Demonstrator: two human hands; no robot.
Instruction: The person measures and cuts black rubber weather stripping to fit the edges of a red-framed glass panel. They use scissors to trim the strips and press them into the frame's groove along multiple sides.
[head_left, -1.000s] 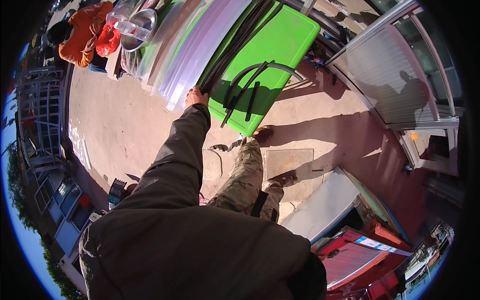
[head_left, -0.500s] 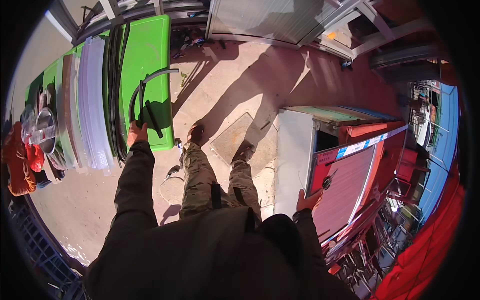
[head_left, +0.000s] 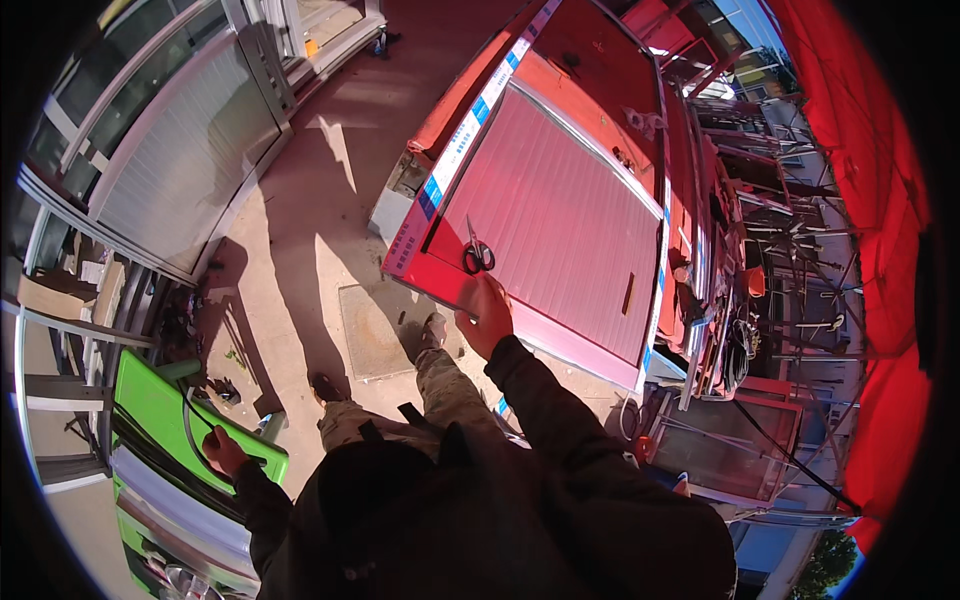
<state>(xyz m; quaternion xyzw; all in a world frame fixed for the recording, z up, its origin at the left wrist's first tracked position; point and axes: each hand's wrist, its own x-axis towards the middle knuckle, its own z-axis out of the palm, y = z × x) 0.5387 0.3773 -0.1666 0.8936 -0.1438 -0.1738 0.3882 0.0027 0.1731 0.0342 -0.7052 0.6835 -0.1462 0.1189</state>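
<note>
My left hand is closed round a curved black rubber strip beside the green table at the lower left. On the right, my right hand reaches over the near edge of a red-topped table with fingers stretched out and thumb apart. Just beyond those fingertips lies a pair of scissors with black handles, blades pointing away from me. The scissors rest on a ribbed pink-looking panel. Whether a fingertip touches the handles is hard to make out.
Clear plastic strips lie across the green table. A blue-and-white labelled bar runs along the red table's left side. Framed panels lean at the upper left. Metal scraps and a framed screen stand at the right.
My view has swung to the right, bringing the red table to the middle and the green table to the lower left. My right hand has reached forward, closer to the scissors.
</note>
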